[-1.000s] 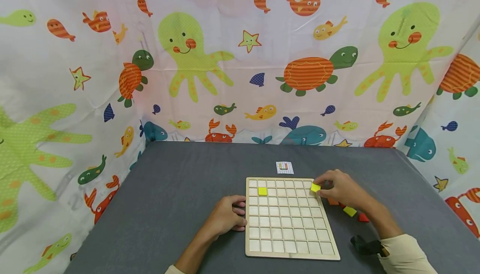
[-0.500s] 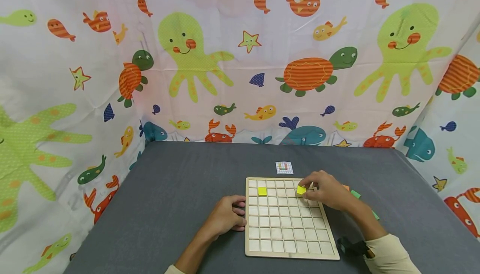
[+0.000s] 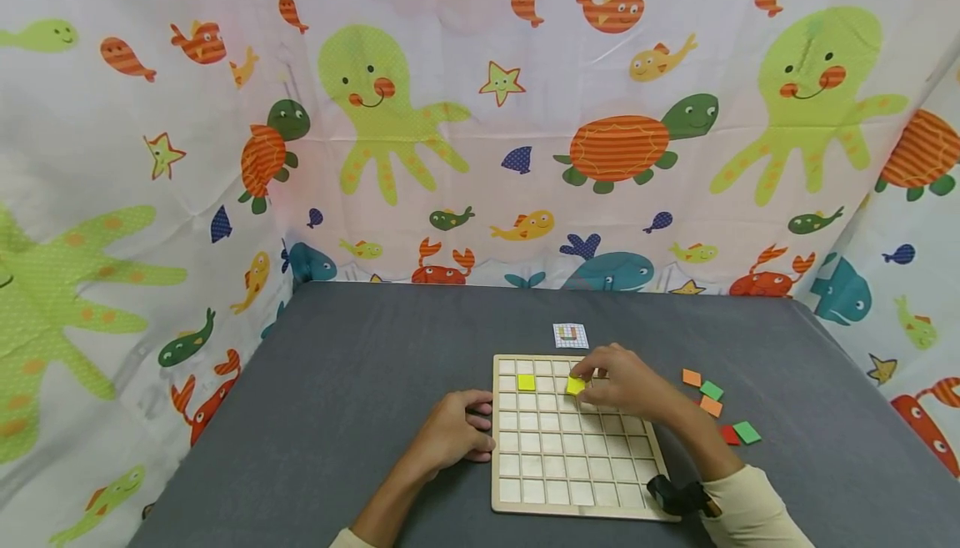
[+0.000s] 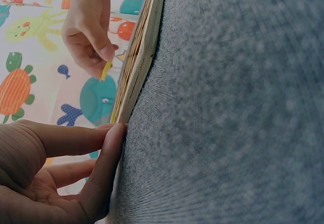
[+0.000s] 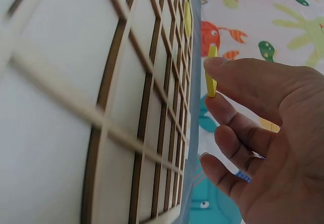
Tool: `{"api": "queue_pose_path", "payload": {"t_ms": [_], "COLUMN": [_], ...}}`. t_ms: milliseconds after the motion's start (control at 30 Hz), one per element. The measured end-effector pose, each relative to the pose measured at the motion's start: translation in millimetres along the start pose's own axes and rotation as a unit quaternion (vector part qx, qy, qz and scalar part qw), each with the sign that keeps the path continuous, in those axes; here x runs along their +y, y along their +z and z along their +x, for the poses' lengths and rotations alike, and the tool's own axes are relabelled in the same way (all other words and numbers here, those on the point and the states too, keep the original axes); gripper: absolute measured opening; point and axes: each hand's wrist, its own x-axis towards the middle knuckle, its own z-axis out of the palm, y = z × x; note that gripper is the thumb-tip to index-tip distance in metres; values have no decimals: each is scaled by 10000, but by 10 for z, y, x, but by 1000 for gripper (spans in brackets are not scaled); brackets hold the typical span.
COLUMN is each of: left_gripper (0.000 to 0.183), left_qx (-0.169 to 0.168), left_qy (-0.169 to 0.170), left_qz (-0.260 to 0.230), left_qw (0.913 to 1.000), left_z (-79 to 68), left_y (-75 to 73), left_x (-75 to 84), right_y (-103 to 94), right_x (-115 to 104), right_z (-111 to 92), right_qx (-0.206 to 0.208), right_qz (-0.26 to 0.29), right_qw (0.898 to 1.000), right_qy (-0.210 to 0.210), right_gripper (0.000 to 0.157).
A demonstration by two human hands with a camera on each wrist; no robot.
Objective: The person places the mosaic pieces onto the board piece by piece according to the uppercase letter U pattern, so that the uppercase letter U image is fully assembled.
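Observation:
A wooden grid board (image 3: 555,469) with square cells lies on the grey table. My left hand (image 3: 453,429) holds the board's left edge, thumb and fingers bent against the rim in the left wrist view. Between thumb and forefinger my right hand (image 3: 618,377) pinches a yellow square tile (image 3: 575,386), just over the board's upper rows. The right wrist view has this tile (image 5: 211,72) edge-on, apart from the grid. Another yellow tile (image 3: 527,383) sits in a cell of the second row, near the left side.
Right of the board lie loose tiles: orange (image 3: 711,405), green (image 3: 747,433) and red (image 3: 730,434). Behind the board is a small card (image 3: 571,335) with a coloured U-shaped pattern on a grid. A curtain (image 3: 450,164) printed with sea animals hangs behind the table.
My right hand has carried the yellow tile leftward from the board's right edge to over its upper middle. The loose tiles on the right have come into sight. My left hand has stayed in place.

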Motion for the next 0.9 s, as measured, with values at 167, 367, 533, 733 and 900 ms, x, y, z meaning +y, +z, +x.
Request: {"api": "queue_pose_path", "payload": {"t_ms": [167, 367, 533, 733, 900], "left_gripper": [70, 70, 70, 69, 69], "left_qx": [-4, 2, 27, 54, 45], "left_qy": [-2, -23, -37, -36, -36], "left_qz": [4, 16, 29, 59, 50], "left_qw": [10000, 10000, 10000, 10000, 10000], "left_z": [7, 2, 6, 10, 9], "left_y": [1, -5, -1, 3, 8], "left_x": [-6, -4, -5, 1, 8], "right_y": [57, 153, 235, 306, 367], "right_x": [-99, -182, -232, -278, -298], "right_z": [56, 159, 235, 303, 344], "right_qx": [-46, -126, -169, -257, -300], "right_qz": [40, 44, -73, -90, -176], "right_qw": [9999, 9999, 9996, 9991, 9982], "right_qy": [-89, -63, -222, -321, -496], "right_gripper": [22, 22, 23, 24, 19]}}
